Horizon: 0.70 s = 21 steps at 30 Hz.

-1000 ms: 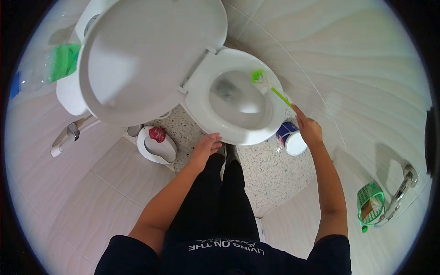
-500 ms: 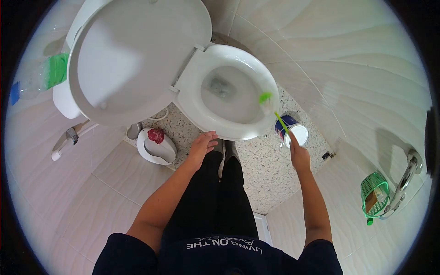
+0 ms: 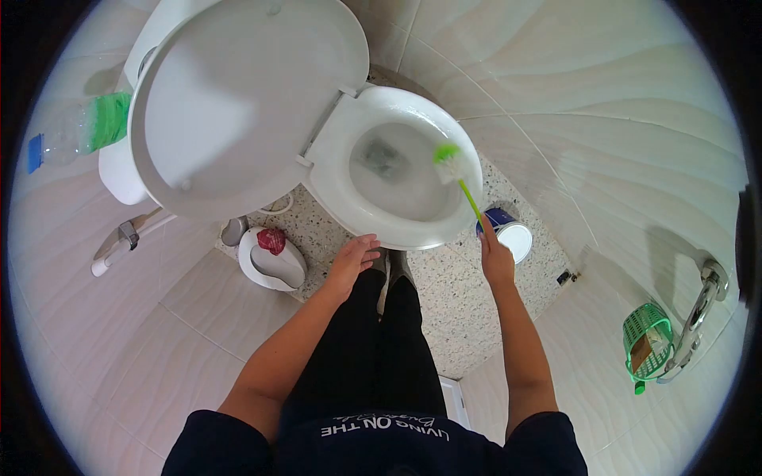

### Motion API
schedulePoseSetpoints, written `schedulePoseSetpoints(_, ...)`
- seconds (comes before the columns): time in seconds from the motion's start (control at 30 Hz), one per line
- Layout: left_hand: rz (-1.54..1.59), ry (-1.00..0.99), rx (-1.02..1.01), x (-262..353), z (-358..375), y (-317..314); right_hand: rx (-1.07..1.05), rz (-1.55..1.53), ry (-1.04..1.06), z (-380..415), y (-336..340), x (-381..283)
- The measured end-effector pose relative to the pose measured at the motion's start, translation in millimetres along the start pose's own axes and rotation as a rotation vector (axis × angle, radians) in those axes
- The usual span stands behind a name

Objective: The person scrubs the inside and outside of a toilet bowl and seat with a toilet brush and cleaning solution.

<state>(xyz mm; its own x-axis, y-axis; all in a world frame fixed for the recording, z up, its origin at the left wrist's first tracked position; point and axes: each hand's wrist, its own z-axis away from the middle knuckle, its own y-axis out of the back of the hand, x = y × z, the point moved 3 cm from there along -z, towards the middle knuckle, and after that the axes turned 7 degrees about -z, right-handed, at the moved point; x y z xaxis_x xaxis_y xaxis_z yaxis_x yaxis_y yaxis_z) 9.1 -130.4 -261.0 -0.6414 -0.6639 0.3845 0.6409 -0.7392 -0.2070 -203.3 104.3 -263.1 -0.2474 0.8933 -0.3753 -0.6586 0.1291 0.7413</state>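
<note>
Tile: pale, wavy-patterned wall tiles (image 3: 635,103) pretty much everywhere, with a speckled terrazzo floor (image 3: 468,309) down around the base
Toilet: white bowl (image 3: 401,170) with the lid (image 3: 246,103) flipped up against the tank, some water sitting in the bottom
Right hand: right hand (image 3: 496,258) has its fingers clenched around the thin green handle of the toilet brush (image 3: 456,170); the brush's white-and-green head is up over the right rim of the bowl
Left hand: left hand (image 3: 353,258) is loose, fingers released, just hanging in front of the bowl near the knee, not holding anything
Floor clutter: blue tub with white lid (image 3: 508,234) just right of the bowl, close to the brush hand; white holder with something red in it (image 3: 271,255) on the left
Wall stuff: bidet sprayer (image 3: 119,242) left, green basket (image 3: 649,343) beside a metal rail (image 3: 698,321) right
Tank: plastic bottle with green label (image 3: 79,131) sitting up there
</note>
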Motion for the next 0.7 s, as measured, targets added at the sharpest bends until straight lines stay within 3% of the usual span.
schedulePoseSetpoints(0.2, 0.051, -0.043, -0.011, -1.1, -3.3, 4.8, 0.103, -0.133, 0.0, 58.1, -31.8, 21.8)
schedulePoseSetpoints(0.3, 0.054, -0.024, -0.008, -1.6, -5.9, 5.2, 0.013, -0.173, -0.2, 85.3, -30.7, 22.9)
schedulePoseSetpoints(0.4, 0.057, -0.011, 0.004, -6.5, -9.8, 9.1, 0.145, -0.199, -0.015, 40.4, -28.4, -7.6)
schedulePoseSetpoints(0.53, 0.053, 0.012, 0.012, -8.6, -11.5, 10.7, -0.106, -0.247, -0.106, -47.9, -20.9, -77.5)
schedulePoseSetpoints(0.63, 0.079, 0.013, 0.018, -4.3, -8.8, 9.6, 0.009, -0.448, -0.057, -48.3, -15.4, -95.9)
schedulePoseSetpoints(0.7, 0.078, 0.002, 0.004, -2.5, -11.1, 10.6, 0.1, -0.459, -0.016, -28.2, -25.4, -71.6)
